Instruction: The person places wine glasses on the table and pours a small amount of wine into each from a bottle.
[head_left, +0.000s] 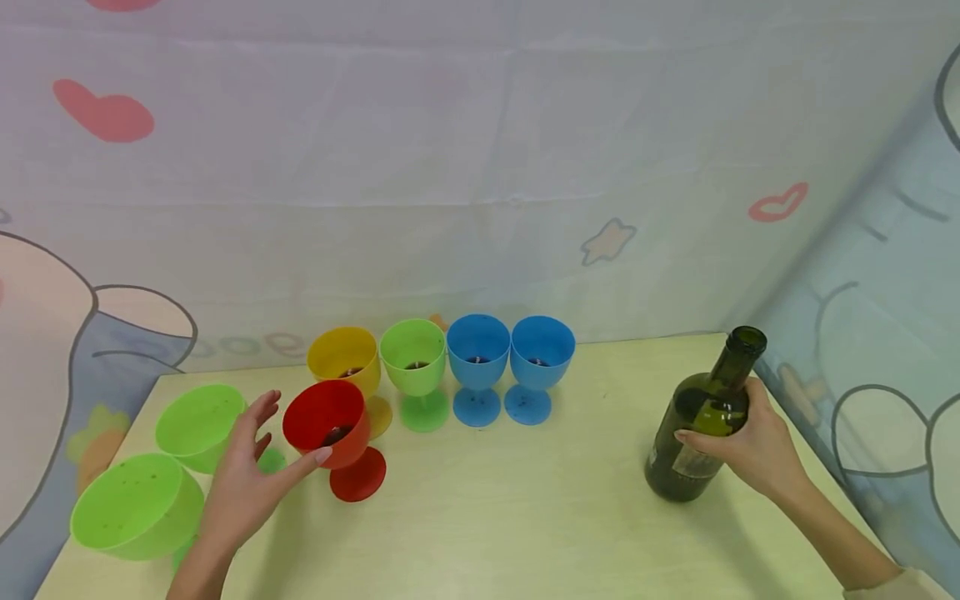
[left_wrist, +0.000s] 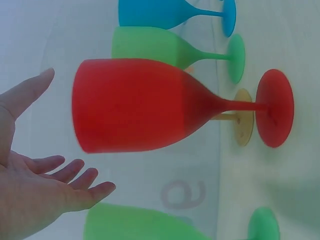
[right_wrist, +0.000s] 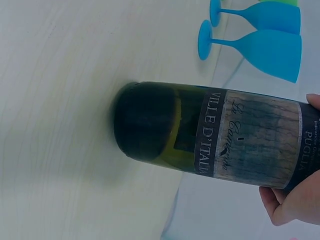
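Observation:
My left hand is beside a red plastic goblet, thumb and fingers spread around the near side of its bowl. In the left wrist view a gap shows between the fingers and the red goblet, which stands upright with dark liquid at its bottom in the head view. On the right, my right hand grips a green glass wine bottle around its upper body, thumb across the front. The bottle has no cap on its mouth, and its label faces the right wrist camera. Its base is at the tabletop.
Behind the red goblet stand a yellow goblet, a green goblet and two blue goblets in a row, dark liquid in each. Two more green goblets stand at the left. A printed cloth hangs behind the table.

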